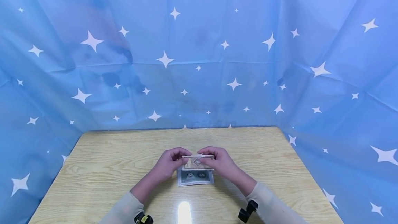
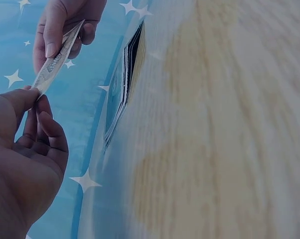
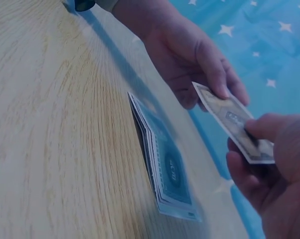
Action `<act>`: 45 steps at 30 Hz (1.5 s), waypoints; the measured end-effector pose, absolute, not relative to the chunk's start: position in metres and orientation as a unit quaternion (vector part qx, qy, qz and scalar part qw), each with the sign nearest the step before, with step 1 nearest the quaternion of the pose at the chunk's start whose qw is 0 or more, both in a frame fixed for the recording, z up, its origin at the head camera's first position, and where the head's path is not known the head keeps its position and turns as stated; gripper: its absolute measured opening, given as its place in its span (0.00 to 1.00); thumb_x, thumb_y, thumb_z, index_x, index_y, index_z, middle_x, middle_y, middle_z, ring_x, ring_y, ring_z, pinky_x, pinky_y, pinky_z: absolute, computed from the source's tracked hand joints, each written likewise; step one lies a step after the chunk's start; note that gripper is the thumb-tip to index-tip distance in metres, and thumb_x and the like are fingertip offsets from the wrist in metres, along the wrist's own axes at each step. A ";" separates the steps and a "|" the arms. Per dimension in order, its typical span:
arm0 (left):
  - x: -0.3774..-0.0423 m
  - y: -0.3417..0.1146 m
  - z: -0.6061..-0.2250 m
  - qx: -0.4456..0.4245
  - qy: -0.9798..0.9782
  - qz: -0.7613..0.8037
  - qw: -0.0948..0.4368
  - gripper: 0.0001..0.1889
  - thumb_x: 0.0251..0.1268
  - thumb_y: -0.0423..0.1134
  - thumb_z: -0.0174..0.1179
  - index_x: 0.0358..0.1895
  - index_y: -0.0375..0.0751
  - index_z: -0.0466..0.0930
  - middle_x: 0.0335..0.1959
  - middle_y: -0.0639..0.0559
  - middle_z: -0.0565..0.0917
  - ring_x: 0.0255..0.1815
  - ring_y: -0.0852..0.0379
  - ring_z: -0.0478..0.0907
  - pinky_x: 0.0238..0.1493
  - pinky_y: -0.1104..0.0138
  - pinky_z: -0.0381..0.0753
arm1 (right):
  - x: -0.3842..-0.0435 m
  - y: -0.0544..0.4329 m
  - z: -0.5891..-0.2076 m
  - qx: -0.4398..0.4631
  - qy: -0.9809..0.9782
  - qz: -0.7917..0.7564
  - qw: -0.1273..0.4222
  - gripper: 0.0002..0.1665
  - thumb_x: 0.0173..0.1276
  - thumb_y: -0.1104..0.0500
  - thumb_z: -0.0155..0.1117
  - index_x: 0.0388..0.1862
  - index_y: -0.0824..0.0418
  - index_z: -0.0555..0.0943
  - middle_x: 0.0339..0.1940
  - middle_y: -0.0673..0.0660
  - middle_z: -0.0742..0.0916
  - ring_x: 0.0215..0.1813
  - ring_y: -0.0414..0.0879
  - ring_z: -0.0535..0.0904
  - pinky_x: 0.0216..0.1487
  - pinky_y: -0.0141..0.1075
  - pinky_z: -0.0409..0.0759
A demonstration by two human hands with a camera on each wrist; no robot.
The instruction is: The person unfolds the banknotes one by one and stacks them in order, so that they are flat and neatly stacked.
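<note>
A tan printed play banknote (image 1: 194, 166) is held up over the wooden table by both hands. My left hand (image 1: 169, 163) pinches its left end between thumb and fingers. At its right end, my right hand (image 1: 222, 162) pinches it, with the thumb on the printed face. Just below, on the tabletop, lies a small stack of blue-green play banknotes (image 1: 196, 178), partly covered by the tan note in the head view. The right wrist view shows the layered edges of this stack (image 3: 165, 164), slightly bent and fanned. Neither hand touches the stack.
The light wood-grain table (image 1: 118, 168) reaches to a blue curtain (image 1: 199, 78) with white stars at the back and sides. Black wrist devices (image 1: 248, 211) sit at the sleeve cuffs. A bright light reflection (image 1: 185, 212) shows near the table's front.
</note>
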State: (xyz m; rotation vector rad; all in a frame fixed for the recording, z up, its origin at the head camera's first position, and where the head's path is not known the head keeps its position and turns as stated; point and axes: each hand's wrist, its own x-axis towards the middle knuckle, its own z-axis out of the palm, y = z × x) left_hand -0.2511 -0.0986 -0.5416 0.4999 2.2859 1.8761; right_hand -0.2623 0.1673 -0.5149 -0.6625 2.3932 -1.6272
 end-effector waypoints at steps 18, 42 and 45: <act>-0.251 -0.107 -0.546 0.170 0.750 0.635 0.069 0.10 0.78 0.31 0.69 0.56 0.42 0.90 0.44 0.46 0.87 0.37 0.56 0.76 0.38 0.69 0.78 | -0.260 0.183 -0.522 -0.183 0.795 -0.573 0.083 0.15 0.78 0.65 0.74 0.60 0.69 0.89 0.48 0.60 0.93 0.32 0.45 0.85 0.35 0.50 0.92; -0.243 -0.114 -0.548 0.194 0.812 0.541 0.098 0.09 0.75 0.32 0.71 0.52 0.49 0.90 0.34 0.53 0.85 0.34 0.57 0.80 0.31 0.69 0.80 | -0.251 0.184 -0.538 -0.173 0.798 -0.568 0.105 0.08 0.76 0.68 0.74 0.50 0.68 0.92 0.41 0.62 0.93 0.31 0.46 0.86 0.34 0.40 0.90; -0.244 -0.113 -0.551 0.204 0.821 0.524 0.100 0.08 0.75 0.32 0.72 0.51 0.48 0.90 0.35 0.55 0.85 0.36 0.56 0.81 0.33 0.68 0.82 | -0.250 0.184 -0.540 -0.172 0.810 -0.550 0.104 0.08 0.76 0.67 0.74 0.50 0.66 0.93 0.37 0.60 0.93 0.29 0.46 0.85 0.29 0.35 0.86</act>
